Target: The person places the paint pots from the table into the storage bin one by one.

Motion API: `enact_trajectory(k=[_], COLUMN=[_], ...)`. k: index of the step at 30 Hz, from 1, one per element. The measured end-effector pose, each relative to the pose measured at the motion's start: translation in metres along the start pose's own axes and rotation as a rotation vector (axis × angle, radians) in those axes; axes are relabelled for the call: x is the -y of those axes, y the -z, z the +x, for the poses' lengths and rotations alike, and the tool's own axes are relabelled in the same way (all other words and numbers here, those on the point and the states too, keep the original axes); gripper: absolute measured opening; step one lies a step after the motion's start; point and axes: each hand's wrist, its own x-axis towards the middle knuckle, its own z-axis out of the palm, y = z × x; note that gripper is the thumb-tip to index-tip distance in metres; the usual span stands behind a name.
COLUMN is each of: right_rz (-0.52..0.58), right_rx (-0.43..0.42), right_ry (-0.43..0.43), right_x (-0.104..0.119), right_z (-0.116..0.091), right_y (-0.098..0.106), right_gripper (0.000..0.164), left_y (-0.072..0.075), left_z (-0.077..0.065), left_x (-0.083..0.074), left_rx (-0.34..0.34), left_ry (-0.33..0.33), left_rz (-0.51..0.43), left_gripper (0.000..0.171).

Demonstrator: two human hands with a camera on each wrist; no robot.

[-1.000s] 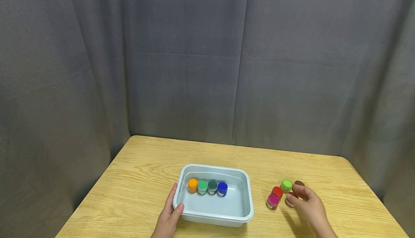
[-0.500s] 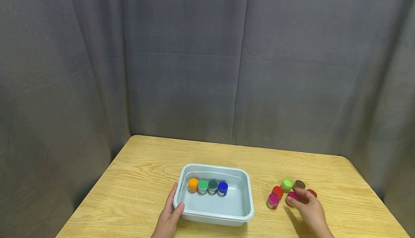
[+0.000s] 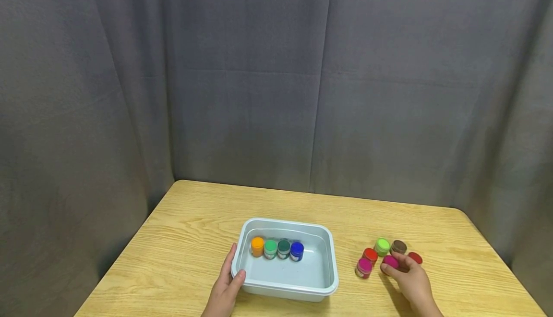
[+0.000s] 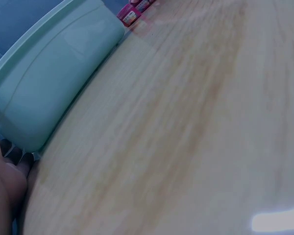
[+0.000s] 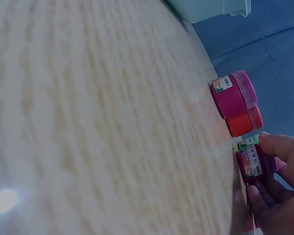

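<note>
My left hand (image 3: 222, 288) grips the left side of a pale grey-blue plastic tray (image 3: 285, 288), thumb over the rim and fingers along the outer wall. Inside the tray, orange (image 3: 257, 246), light green (image 3: 270, 249), dark green (image 3: 283, 248) and blue (image 3: 296, 251) paint jars stand in a row. Right of the tray, my right hand (image 3: 412, 278) pinches a magenta paint jar (image 3: 390, 262) between thumb and fingers. The right wrist view shows this jar (image 5: 251, 163) upright at the tabletop, its label facing the camera.
Around the right hand stand more paint jars: another magenta one (image 3: 364, 268), an orange-red one (image 3: 370, 256), a lime green one (image 3: 382, 247), a brown one (image 3: 398, 247) and a dark red one (image 3: 415, 258). Grey curtains (image 3: 250, 91) hang beyond the wooden table (image 3: 207, 206).
My right hand has shifted slightly left, bringing the dark red jar behind it into view and showing more of the pinched magenta lid. The left hand and tray have stayed almost still.
</note>
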Motion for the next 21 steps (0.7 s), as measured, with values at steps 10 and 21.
enact_trajectory(k=[10, 21], right_rz=[0.003, 0.019], right_rx=[-0.028, 0.001], right_ry=[-0.009, 0.074], right_x=[0.008, 0.05], right_z=[-0.003, -0.017], right_y=[0.002, 0.007], right_gripper=[0.07, 0.075], left_y=[0.0, 0.001], left_z=[0.0, 0.0], left_x=[0.0, 0.0], left_rx=[0.004, 0.008], left_ry=[-0.007, 0.001], left_rz=[0.0, -0.011], left_gripper=[0.067, 0.066])
